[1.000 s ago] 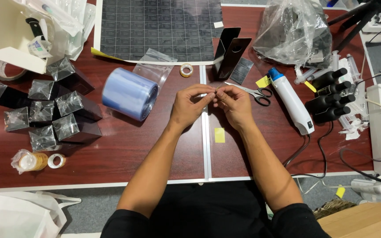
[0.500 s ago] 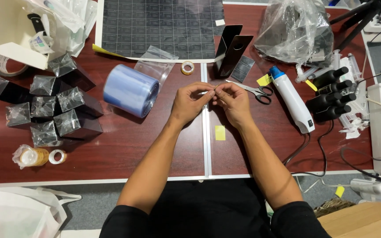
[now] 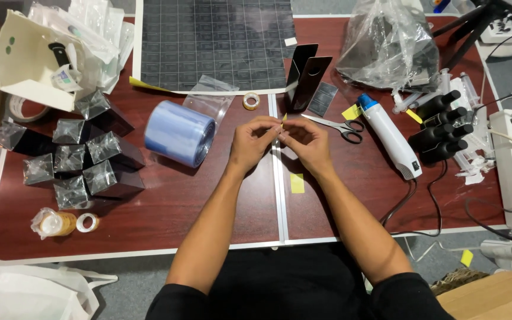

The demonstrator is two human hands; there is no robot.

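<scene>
I am pinching a tiny yellow sticker [image 3: 284,120] between my left hand [image 3: 255,139] and right hand [image 3: 306,139], fingertips closed on it over the table [image 3: 167,207] seam; keeping scissors [image 3: 336,124] and film roll [image 3: 180,133] beside, within reach.

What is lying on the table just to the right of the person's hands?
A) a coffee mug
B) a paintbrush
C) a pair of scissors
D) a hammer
C: a pair of scissors with black handles lies flat on the table just beyond the right hand, between it and the white heat tool.
</scene>
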